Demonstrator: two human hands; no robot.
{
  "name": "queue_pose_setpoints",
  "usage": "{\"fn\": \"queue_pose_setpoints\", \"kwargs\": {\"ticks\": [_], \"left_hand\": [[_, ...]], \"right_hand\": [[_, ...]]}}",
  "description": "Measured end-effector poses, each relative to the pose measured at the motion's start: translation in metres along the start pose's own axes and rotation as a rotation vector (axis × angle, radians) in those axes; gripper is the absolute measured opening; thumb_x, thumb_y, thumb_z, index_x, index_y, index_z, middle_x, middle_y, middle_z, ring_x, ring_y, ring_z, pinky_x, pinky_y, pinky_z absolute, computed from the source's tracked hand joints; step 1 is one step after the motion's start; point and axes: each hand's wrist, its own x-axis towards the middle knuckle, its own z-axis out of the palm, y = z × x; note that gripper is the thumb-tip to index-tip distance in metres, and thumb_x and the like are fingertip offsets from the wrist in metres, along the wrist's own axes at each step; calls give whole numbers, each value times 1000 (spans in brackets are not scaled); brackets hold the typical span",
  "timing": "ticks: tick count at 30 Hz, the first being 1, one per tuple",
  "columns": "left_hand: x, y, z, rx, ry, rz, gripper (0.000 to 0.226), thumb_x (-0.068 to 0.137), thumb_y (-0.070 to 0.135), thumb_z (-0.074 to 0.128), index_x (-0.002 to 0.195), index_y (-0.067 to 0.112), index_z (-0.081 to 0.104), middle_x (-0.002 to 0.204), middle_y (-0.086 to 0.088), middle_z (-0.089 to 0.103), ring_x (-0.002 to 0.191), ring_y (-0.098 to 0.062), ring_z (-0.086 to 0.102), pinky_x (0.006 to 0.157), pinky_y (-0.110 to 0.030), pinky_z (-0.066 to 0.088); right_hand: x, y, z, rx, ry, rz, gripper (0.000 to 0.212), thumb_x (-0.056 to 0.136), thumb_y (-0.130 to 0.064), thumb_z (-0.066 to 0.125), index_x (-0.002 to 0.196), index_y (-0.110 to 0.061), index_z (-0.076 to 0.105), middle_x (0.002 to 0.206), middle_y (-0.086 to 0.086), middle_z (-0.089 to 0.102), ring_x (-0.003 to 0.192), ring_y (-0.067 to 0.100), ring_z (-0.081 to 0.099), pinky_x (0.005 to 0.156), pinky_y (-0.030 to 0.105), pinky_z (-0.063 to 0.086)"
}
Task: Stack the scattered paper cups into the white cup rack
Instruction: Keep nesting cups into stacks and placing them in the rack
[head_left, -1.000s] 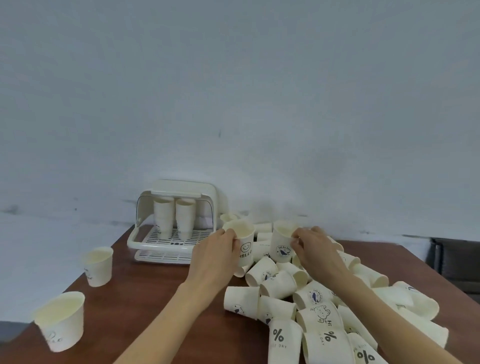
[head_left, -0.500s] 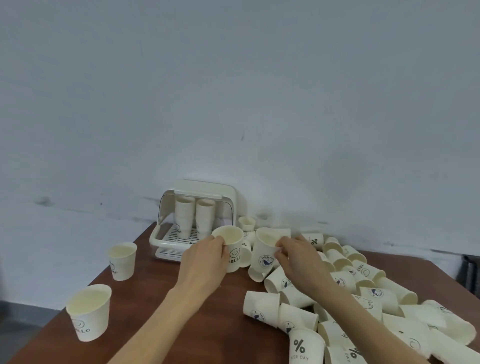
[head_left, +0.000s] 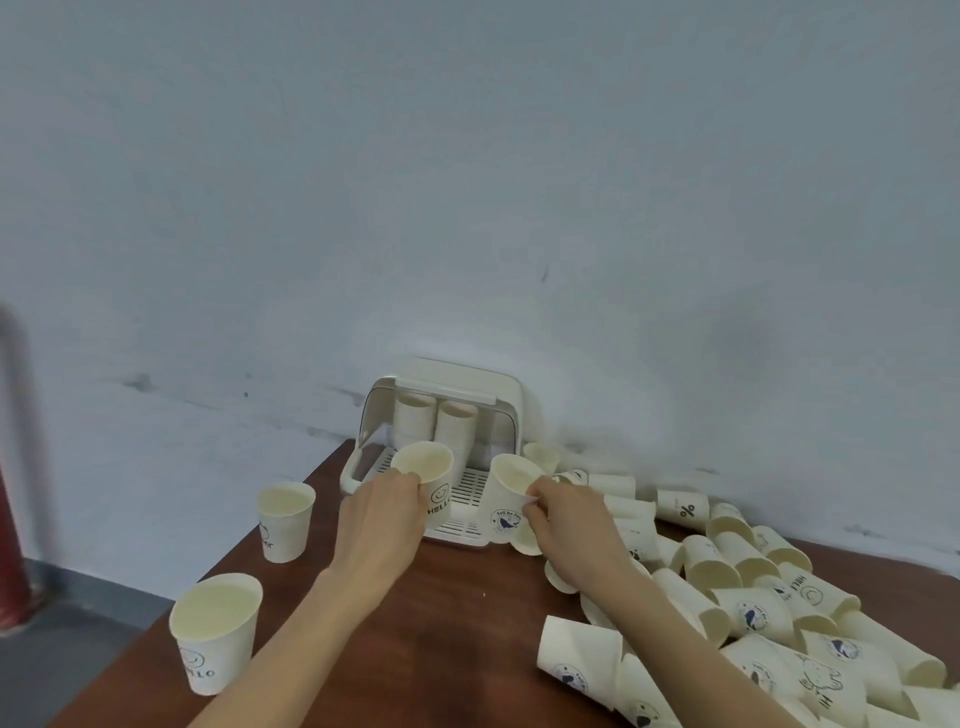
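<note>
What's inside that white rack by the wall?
Two stacks of paper cups stand on the slatted floor of the white rack. The stacks' bases are hidden behind the two held cups.

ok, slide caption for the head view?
Left hand and right hand each hold a paper cup before the white cup rack.

1. Lighting's soft and even, kinda cool and dim, no obvious source.
2. Only faint shadows on the wall (head_left: 519, 208), no glare anywhere.
3. Red pipe (head_left: 13, 467) at the left edge is smeared with blur.
4. Wide-angle lens bends the edges; overall a bit soft and grainy.
</note>
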Motion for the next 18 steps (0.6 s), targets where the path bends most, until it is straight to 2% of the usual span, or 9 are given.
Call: {"fn": "queue_pose_setpoints", "kwargs": {"ticks": [5, 10, 14, 18], "left_hand": [[39, -24, 19, 29, -9, -48, 20, 95, 20, 46, 89, 13, 64, 102, -8, 64, 86, -29, 62, 59, -32, 37], [70, -45, 41, 55, 0, -67, 18, 95, 13, 46, 81, 11, 58, 93, -9, 63, 84, -32, 63, 59, -33, 35], [88, -56, 59, 101, -15, -54, 19, 96, 13, 45, 94, 9, 64, 98, -8, 64, 86, -29, 63, 60, -31, 36], [99, -61, 79, 104, -45, -27, 20, 96, 14, 48, 104, 9, 66, 109, -8, 63, 96, -27, 63, 63, -30, 38]], "right_hand": [[38, -13, 28, 0, 11, 21, 17, 92, -24, 46, 94, -15, 61, 86, 5, 67, 86, 27, 59, 67, 35, 43], [74, -20, 59, -36, 27, 8, 19, 95, -22, 44, 95, -12, 60, 88, 5, 66, 83, 27, 60, 67, 37, 48], [94, -26, 87, -76, 22, -27, 18, 97, -22, 42, 97, -12, 57, 92, 4, 64, 83, 29, 60, 67, 38, 48], [104, -31, 115, -114, -35, -5, 12, 96, -14, 41, 97, -11, 53, 97, 6, 62, 87, 31, 60, 65, 36, 41]]}}
